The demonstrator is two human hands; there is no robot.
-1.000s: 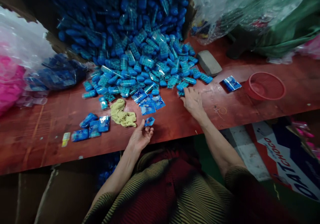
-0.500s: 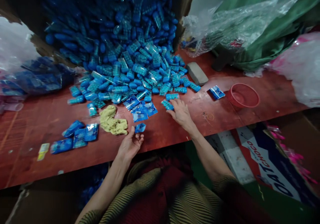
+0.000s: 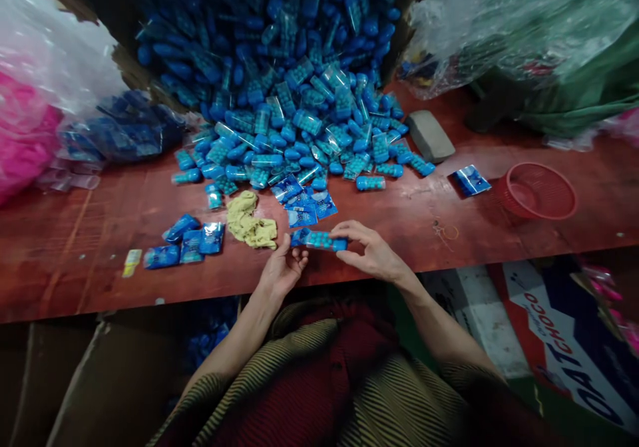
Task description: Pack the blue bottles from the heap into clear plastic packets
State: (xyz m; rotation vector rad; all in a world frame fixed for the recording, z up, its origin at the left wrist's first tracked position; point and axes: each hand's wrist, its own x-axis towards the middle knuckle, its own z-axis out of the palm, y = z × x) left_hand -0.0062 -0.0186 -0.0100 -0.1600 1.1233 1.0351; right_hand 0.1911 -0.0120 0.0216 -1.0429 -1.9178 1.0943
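My right hand (image 3: 372, 253) pinches the blue-capped end of a small clear bottle of blue beads (image 3: 320, 240), which lies level above the table's front edge. The bottle's far end meets a small blue printed wrapper (image 3: 299, 237); whether it is inside the wrapper I cannot tell. My left hand (image 3: 283, 269), palm up with fingers curled, holds that wrapper at its near edge. Just beyond lie several flat blue wrappers (image 3: 302, 207). A crumpled yellow-green cloth (image 3: 247, 221) lies left of them.
A big pile of similar bottles (image 3: 299, 121) spills from a carton onto the red table (image 3: 399, 217). Several wrapped blue packs (image 3: 192, 244) sit left. A grey block (image 3: 430, 136), a blue packet stack (image 3: 470, 181) and a red basket (image 3: 539, 191) stand right.
My right hand has picked the bottle up off the table and brought it left to the wrapper at my left hand. The view has shifted left.
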